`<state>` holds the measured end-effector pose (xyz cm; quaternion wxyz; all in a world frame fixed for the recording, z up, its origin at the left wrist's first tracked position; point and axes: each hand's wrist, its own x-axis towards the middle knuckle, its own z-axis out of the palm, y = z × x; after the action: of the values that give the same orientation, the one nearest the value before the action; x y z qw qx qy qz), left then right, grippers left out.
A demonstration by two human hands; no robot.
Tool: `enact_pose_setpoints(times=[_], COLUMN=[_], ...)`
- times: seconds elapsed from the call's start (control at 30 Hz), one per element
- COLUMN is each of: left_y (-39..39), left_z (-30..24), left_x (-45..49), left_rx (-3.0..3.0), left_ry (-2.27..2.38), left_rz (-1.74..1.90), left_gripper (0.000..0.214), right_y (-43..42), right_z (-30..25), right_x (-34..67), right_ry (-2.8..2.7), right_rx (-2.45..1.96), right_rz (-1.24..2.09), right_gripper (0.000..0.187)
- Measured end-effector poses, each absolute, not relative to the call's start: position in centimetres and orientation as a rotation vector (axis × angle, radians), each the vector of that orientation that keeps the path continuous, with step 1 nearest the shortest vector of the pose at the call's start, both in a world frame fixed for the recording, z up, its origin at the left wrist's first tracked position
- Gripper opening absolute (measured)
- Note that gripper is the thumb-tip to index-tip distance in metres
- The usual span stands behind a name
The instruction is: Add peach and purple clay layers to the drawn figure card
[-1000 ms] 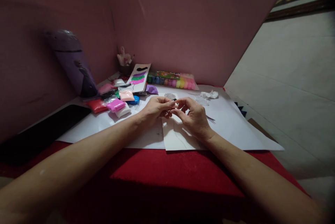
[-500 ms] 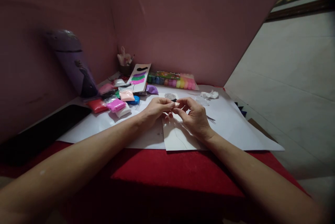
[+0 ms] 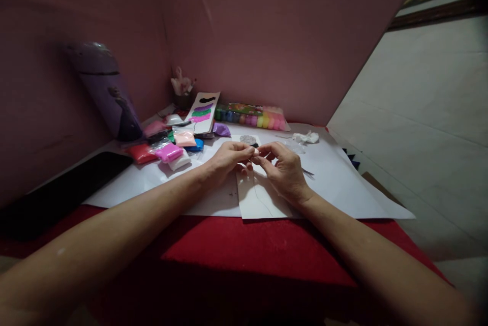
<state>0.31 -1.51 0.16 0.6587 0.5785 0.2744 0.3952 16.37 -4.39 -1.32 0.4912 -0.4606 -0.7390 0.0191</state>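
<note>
Above a white card [image 3: 259,205], my left hand [image 3: 229,158] and my right hand [image 3: 286,167] meet at the fingertips. Between them is a small pale piece [image 3: 256,152], likely modelling clay; fingers cover most of it. Both hands are closed in a pinch on it. A thin drawn line runs down the card below them. Just beyond my fingers, a grey textured patch [image 3: 248,140] shows at the card's far end, with something black partly hidden beneath it.
Left lie several coloured clay packets [image 3: 169,152], a dark flat object [image 3: 68,188] and a purple bottle-shaped case [image 3: 104,92]. Behind are a painted card [image 3: 203,112] and a clay pack [image 3: 251,117]. Right are crumpled white tissue [image 3: 306,137] and thin metal tools [image 3: 307,173].
My fingers have shifted very slightly around the pale piece. Everything else looks the same.
</note>
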Motion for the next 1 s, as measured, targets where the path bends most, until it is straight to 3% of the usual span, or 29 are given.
enact_pose_setpoints(times=[0.5,0.8,1.0], left_y=[-1.41,-1.43,-1.41], left_z=[0.07,0.04,0.09], left_x=[0.42,0.33,0.38], left_rx=[1.328,1.300,1.344], left_ry=[0.612,0.630,0.632], left_rz=[0.899,0.867,0.887], left_gripper=[0.041,0.034,0.037], right_y=[-4.26,-4.32,-4.31], right_z=[-1.36,-1.38,-1.34], right_x=[16.49,16.48,16.53], right_ry=[-1.787,-1.794,-1.788], right_rx=[-1.056,-1.054,-1.045], right_rz=[0.041,0.045,0.012], right_gripper=[0.005,0.012,0.005])
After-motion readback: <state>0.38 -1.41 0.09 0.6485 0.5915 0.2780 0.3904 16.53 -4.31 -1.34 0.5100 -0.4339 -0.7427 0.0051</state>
